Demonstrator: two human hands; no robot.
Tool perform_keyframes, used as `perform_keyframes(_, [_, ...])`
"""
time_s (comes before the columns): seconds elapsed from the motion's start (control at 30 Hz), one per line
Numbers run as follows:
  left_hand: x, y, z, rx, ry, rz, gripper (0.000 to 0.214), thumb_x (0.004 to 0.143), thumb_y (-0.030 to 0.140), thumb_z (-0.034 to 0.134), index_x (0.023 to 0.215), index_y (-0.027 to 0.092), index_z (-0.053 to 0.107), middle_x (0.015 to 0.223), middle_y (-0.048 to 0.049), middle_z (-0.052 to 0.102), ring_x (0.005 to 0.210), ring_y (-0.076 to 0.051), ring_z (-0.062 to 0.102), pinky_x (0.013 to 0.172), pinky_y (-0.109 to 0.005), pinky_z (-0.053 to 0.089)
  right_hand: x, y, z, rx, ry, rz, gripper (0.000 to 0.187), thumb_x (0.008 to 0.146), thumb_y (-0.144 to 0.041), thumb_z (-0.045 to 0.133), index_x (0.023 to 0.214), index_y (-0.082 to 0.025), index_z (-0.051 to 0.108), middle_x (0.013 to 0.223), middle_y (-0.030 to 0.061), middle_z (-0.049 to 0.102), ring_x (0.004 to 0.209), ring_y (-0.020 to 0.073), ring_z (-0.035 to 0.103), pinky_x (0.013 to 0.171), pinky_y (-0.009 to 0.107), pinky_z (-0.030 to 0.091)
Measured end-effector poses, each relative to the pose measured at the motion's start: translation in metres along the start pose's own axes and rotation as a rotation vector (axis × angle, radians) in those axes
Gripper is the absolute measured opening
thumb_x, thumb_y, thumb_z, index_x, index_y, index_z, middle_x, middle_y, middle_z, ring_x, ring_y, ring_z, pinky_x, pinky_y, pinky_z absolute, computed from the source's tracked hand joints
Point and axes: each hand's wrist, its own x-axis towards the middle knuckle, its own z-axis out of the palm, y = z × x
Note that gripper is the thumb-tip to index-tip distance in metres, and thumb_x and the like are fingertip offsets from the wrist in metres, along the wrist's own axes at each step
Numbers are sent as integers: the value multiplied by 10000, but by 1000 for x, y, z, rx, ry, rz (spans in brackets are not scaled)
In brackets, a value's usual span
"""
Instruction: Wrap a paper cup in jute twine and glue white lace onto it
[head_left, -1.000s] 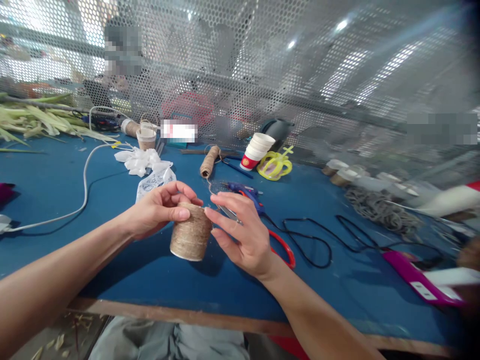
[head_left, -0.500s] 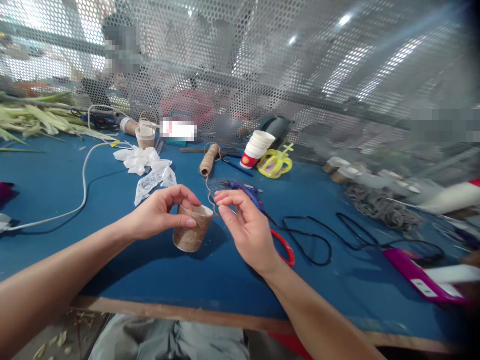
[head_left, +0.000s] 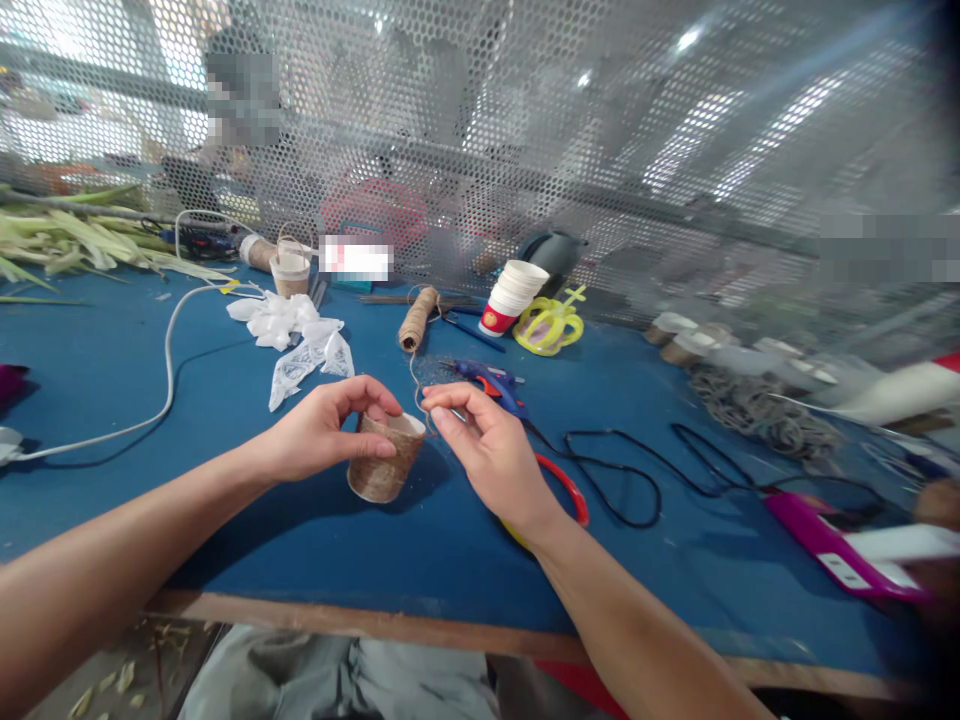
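My left hand (head_left: 330, 428) grips a paper cup (head_left: 382, 470) wrapped in brown twine by its rim, thumb on the outside and fingers at the mouth. The cup tilts a little above the blue table, its white inside partly showing. To its right, my right hand (head_left: 491, 450) pinches a thin strand of twine (head_left: 414, 375) between thumb and fingertips, close to the cup's rim. That strand runs back to a twine spool (head_left: 418, 320) lying on the table. A blue glue gun (head_left: 491, 385) lies just behind my right hand. Scissors with a red handle (head_left: 566, 490) are partly hidden under my right wrist.
A stack of white paper cups (head_left: 514, 298) and a yellow crown-like craft piece (head_left: 549, 325) stand at the back. White plastic bags (head_left: 300, 340) lie left of the spool. A black cord (head_left: 615, 480) loops toward a purple power strip (head_left: 840, 555). Perforated metal sheeting (head_left: 450, 130) rises behind.
My right hand has shifted slightly left and down toward the cup's rim with the twine. The left hand holds the cup almost still; a bit of yellow now shows under my right wrist.
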Motion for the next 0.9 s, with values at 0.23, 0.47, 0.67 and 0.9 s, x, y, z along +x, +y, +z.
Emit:
perform_keyframes(0.23, [0,-1,-2,9,10,11,296,666,212,721,920,149,583,757,9,556,699,-108,534,630,-220,450,1,-1,-1,129,93,39,149,827,-273,585,705,-212,528,819,22,629,937,194,613,839,348,476])
perform_keyframes(0.47, [2,2,-10,5,-3,-1,306,664,177,717,940,154,586,754,25,558,709,-102,535,654,-223,436,5,5,-3,-53,-196,-82,151,877,-293,513,962,-225,617,1109,69,627,1139,201,515,1000,422,380])
perform_keyframes(0.67, [4,2,-10,-91,51,4,333,602,179,770,899,151,622,826,-10,630,807,-136,570,758,-264,432,3,5,1,-32,-280,-50,50,844,-224,558,794,-216,563,1006,57,637,1117,191,530,987,422,391])
perform_keyframes(0.9, [9,3,-16,-285,450,53,205,729,279,674,634,152,544,625,24,594,670,-101,555,723,-252,419,5,3,0,-95,-223,-170,73,851,-209,549,781,-221,534,970,66,631,1062,200,561,920,409,450])
